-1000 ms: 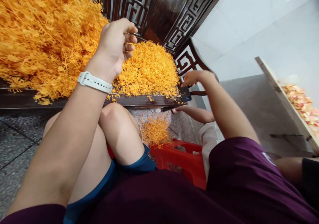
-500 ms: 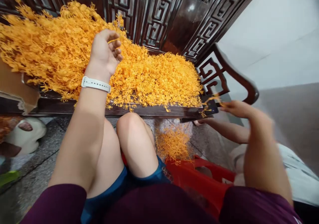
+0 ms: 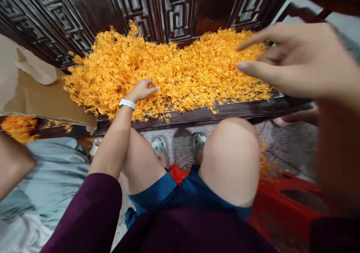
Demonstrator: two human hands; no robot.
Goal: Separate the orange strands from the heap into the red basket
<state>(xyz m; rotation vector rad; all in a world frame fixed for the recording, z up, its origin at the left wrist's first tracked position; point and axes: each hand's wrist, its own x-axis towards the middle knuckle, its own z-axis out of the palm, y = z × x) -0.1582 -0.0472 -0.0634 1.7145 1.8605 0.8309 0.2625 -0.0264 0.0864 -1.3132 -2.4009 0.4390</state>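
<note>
A long heap of orange-yellow artificial flower sprigs [image 3: 180,73] covers the seat of the dark wooden bench [image 3: 197,116]. My left hand [image 3: 143,89], above a white watch band [image 3: 128,104], is over the front of the heap near its middle. Its fingers are loosely bent with a gap between them, and I see no sprig held in them. Close to the camera on the right, my right hand [image 3: 295,60] is raised above the heap's right end. Its thumb and forefinger are well apart, with nothing between them.
Torn cardboard [image 3: 47,99] stands at the left of the heap, with more orange sprigs [image 3: 19,127] beyond it. A person's arm [image 3: 12,166] shows at the left. A red plastic stool [image 3: 281,204] is at the lower right. Loose sprigs [image 3: 266,163] lie behind my knee.
My view has turned left. My right hand has let go of the orange sprig and come back from beyond the bench's right end. My left hand has lowered to the heap's front.
</note>
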